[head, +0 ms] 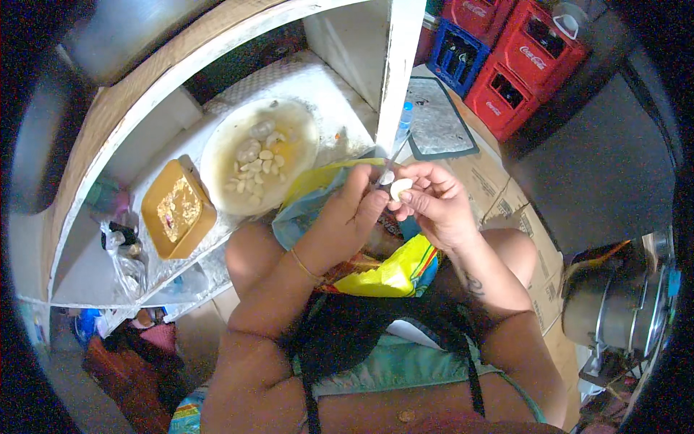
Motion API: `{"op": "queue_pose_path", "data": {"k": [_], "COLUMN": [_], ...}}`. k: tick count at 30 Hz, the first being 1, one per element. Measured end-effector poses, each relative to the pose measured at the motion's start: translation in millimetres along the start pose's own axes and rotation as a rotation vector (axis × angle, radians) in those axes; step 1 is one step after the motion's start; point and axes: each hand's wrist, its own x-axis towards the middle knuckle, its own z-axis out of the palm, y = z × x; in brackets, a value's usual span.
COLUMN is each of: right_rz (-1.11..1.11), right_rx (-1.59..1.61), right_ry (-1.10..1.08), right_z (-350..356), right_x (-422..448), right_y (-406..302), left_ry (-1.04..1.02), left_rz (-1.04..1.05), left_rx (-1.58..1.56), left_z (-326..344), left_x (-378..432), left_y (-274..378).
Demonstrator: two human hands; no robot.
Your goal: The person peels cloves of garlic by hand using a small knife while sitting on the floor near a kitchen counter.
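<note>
A peeled garlic clove (pixel 401 188) is pinched between the thumb and fingers of my right hand (pixel 442 200). My left hand (pixel 360 200) grips a knife (pixel 399 149), its narrow blade angled up and away to the right. A small whitish piece (pixel 386 177) sits against the blade by my left fingertips. Both hands are close together above an open plastic bag (pixel 382 276) in my lap, yellow and blue with print. To the left, a large pale plate (pixel 222 135) carries loose garlic cloves (pixel 255 176) and a few whole garlic bulbs (pixel 249 150).
A tan square bowl (pixel 203 225) with dry scraps stands left of the plate on a white shelf. A white post (pixel 401 70) rises ahead. Red and blue bottle crates (pixel 501 100) are stacked at upper right. Flattened cardboard (pixel 490 187) covers the floor; a metal pot (pixel 607 309) stands right.
</note>
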Motion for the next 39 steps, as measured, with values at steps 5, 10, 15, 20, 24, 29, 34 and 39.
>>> {"op": "queue_pose_path", "data": {"k": [5,10,15,20,24,29,34,39], "right_rz": [0.013,0.007,0.099,0.154,0.174,0.107,0.195,0.133], "right_rx": [-0.097,-0.163,-0.296,-0.092,0.085,-0.078,0.299,0.014], "right_ry": [-0.015,-0.06,-0.076,-0.097,-0.156,-0.148,-0.069,-0.08], "right_z": [-2.1,-0.2,2.7,0.1,-0.1,-2.8,-0.2,7.2], "right_x": [1.3,2.0,0.3,-1.7,-0.4,0.2,3.3,-2.5], "right_y": [-2.7,-3.2,-9.3,-4.9,-4.0,-3.4,-5.9,-1.4], "left_ry": [0.156,0.114,0.098,0.055,-0.035,-0.094,-0.065,-0.009], "left_rz": [0.069,-0.05,-0.008,-0.04,-0.198,-0.15,-0.062,-0.178], "left_rx": [0.194,0.152,0.149,0.008,-0.181,-0.041,-0.349,-0.203], "left_z": [3.5,2.9,2.2,-1.0,-6.7,-4.4,-3.4,-3.4], "left_x": [-1.5,-1.4,-1.6,-1.2,-1.3,2.1,-1.0,-2.2], "left_y": [-8.2,-8.1,-14.1,-6.6,14.1,11.1,9.9,10.1]}}
